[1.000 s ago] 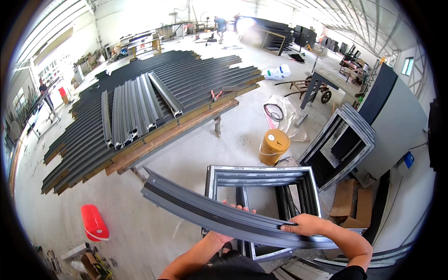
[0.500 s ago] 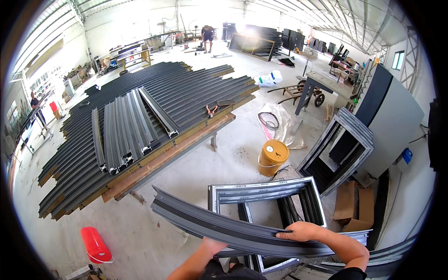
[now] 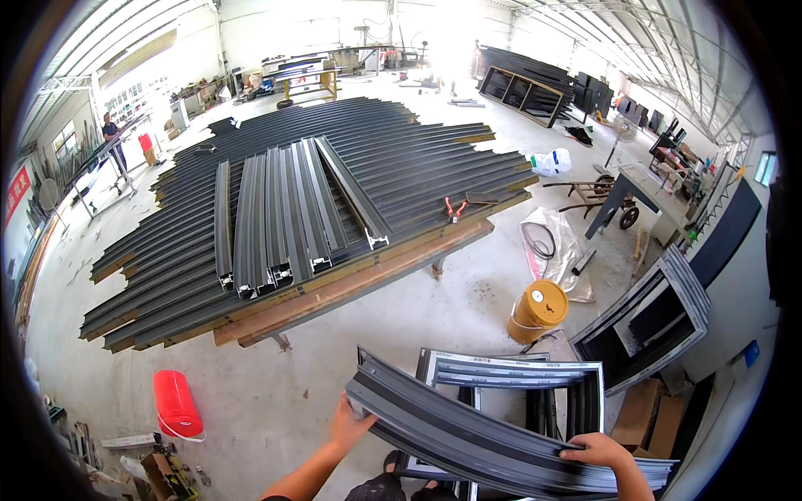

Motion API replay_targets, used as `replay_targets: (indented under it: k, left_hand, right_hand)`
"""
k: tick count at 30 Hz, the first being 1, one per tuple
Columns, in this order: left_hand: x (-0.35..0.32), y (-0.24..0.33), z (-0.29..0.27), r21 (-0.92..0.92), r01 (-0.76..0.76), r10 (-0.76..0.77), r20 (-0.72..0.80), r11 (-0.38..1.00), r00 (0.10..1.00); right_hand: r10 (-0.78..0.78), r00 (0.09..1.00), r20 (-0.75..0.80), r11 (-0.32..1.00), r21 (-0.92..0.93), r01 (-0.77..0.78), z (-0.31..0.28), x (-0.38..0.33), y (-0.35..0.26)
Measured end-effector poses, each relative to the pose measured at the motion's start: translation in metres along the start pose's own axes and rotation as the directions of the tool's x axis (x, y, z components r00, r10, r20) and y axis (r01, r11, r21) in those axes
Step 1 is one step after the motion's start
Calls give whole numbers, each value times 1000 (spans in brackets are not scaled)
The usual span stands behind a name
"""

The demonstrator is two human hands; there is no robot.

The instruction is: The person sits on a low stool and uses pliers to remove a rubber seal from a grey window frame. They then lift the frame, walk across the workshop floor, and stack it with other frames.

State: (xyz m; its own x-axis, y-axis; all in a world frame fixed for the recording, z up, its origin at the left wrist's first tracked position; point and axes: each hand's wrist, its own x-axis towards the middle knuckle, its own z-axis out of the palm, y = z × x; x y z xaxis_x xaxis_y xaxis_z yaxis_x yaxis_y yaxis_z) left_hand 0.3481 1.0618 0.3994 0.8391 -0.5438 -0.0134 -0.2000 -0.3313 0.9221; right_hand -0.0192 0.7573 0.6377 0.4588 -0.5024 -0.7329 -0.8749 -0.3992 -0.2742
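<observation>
I hold a long dark grey metal profile across the front of me, grooved along its length. My left hand is closed on the lower edge near its left end. My right hand grips the upper edge toward the right, fingers over the top. Just beyond and partly behind the profile are dark rectangular metal frames with pale strips on their faces. Ahead to the left, several similar loose profiles lie across a broad layer of dark metal lengths on a raised support.
A yellow lidded bucket stands beyond the frames; a red bucket lies at left. More frames lean at right, near a cardboard box. Pliers rest on the layer's edge. Another person stands far left.
My left hand has shifted from the profile's middle underside to near its left end. The view has turned left, so the scene sits farther right. The right hand keeps its grip.
</observation>
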Motion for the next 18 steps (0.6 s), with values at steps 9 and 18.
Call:
replay_targets:
  k: [9, 18]
  left_hand:
    - [37, 6, 48, -281, -27, 12, -56, 959, 998]
    - [57, -47, 91, -36, 83, -87, -152, 996, 985]
  right_hand:
    - [-358, 637, -682, 927, -178, 331, 14, -1, 19]
    - [-542, 401, -739, 798, -602, -29, 34, 54, 37]
